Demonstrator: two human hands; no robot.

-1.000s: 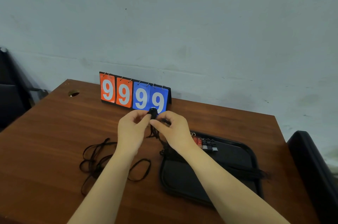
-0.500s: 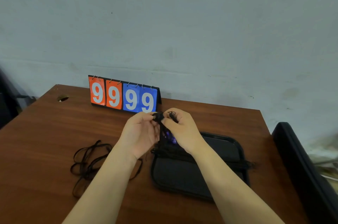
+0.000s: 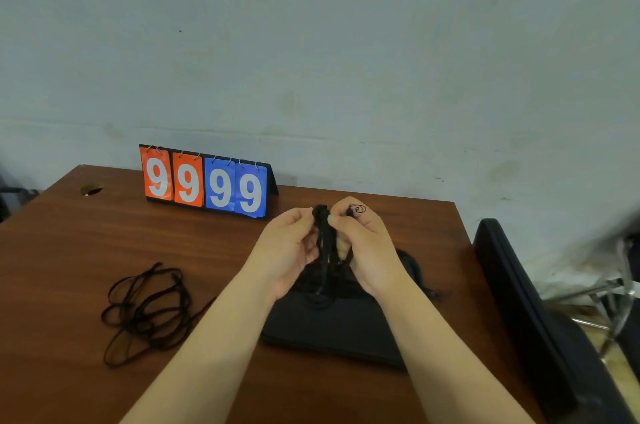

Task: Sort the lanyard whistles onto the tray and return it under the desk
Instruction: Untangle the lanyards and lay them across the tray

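Both hands are raised together above the far end of the black tray [image 3: 339,330] on the wooden desk. My left hand [image 3: 287,250] and my right hand [image 3: 367,247] pinch the top of a bundle of black lanyard cords [image 3: 325,243], which hangs down between them toward the tray. A thin loop of cord pokes out over my right fingers. The whistles on the tray are hidden behind my hands. A second tangle of loose black lanyards [image 3: 149,309] lies on the desk to the left of my left forearm.
A flip scoreboard [image 3: 206,181] reading 9999 stands at the desk's back edge against the wall. A cable hole [image 3: 90,189] sits at the back left corner. A black chair [image 3: 519,313] stands close to the desk's right edge.
My hands and the cord bundle have shifted rightward and stay over the tray's far end. The coloured whistles seen on the tray a second ago are now covered. The view has panned right.
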